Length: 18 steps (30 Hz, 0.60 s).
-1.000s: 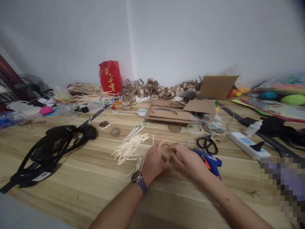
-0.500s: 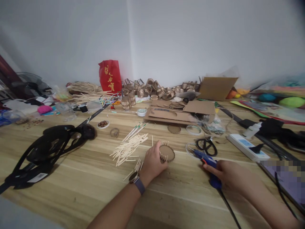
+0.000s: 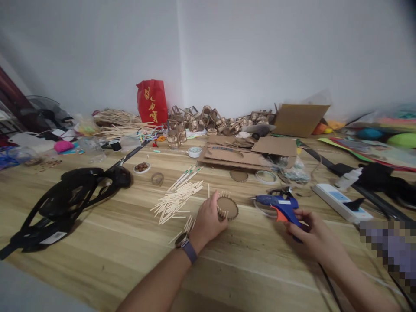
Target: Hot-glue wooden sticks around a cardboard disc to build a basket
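Note:
My left hand [image 3: 209, 219], with a watch on the wrist, is closed round the left edge of a round cardboard base [image 3: 229, 209]. Short wooden sticks stand up along part of the base's rim. To the right, my right hand [image 3: 310, 229] grips the handle of a blue hot glue gun [image 3: 276, 202] with an orange trigger. The gun lies on its side in the grip, nozzle pointing left towards the base and apart from it. A pile of loose wooden sticks [image 3: 178, 197] lies left of my left hand.
Black strapped gear [image 3: 74, 203] lies at left. A power strip [image 3: 341, 203] stands at right, with a glue bottle [image 3: 351, 177] behind it. Cardboard sheets [image 3: 227, 158] and many small stick baskets [image 3: 224, 123] fill the back, beside a red bag [image 3: 152, 102].
My right hand has turned the glue gun so its side and orange trigger now show, the nozzle swinging left and up. My left hand and the base have stayed in place.

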Available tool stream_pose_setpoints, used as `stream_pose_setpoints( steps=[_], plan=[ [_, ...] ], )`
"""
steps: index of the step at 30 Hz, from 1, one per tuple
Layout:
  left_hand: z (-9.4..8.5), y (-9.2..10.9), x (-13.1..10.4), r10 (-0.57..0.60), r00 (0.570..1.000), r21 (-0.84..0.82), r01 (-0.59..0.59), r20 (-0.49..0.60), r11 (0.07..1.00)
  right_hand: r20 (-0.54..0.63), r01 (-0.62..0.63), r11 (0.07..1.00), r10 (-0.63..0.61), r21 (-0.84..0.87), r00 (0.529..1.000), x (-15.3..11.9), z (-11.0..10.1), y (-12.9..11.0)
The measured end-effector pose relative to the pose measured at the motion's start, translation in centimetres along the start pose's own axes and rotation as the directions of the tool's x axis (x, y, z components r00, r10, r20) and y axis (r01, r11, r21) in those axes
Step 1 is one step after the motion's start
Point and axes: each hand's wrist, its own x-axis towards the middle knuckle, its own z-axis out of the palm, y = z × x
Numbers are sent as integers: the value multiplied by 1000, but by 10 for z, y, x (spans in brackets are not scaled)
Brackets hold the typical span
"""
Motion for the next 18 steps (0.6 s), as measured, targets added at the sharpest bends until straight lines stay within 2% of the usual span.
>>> stream_pose_setpoints(
  steps=[2, 5, 7, 9, 11, 13, 16, 18],
  plan=[
    [0, 0, 0, -10, 1000, 1, 10, 5, 1000, 116, -147, 966, 125, 213, 985, -8, 4, -13],
    [0, 0, 0, -5, 1000, 2, 5, 14, 1000, 346, -349, 831, 205, 433, 916, -22, 14, -25],
    [1, -1, 0, -2, 1000, 3, 2, 16, 1000, 455, -433, 744, 196, 508, 869, -29, 21, -26],
    [1, -2, 0, -2, 1000, 5, 2, 18, 1000, 502, -467, 749, 207, 470, 839, -35, 27, -24],
    [1, -2, 0, 5, 1000, 6, -5, 18, 1000, 494, -441, 823, 234, 358, 837, -38, 30, -20],
    [0, -2, 0, 21, 1000, 6, -21, 17, 1000, 458, -371, 895, 230, 248, 859, -41, 32, -17],
    [0, -3, 1, 58, 998, 13, -58, 18, 998, 368, -216, 964, 146, 157, 918, -44, 35, -18],
    [-1, -3, 1, 77, 997, 20, -78, 26, 997, 339, -105, 989, 63, 106, 939, -44, 36, -21]
  ],
)
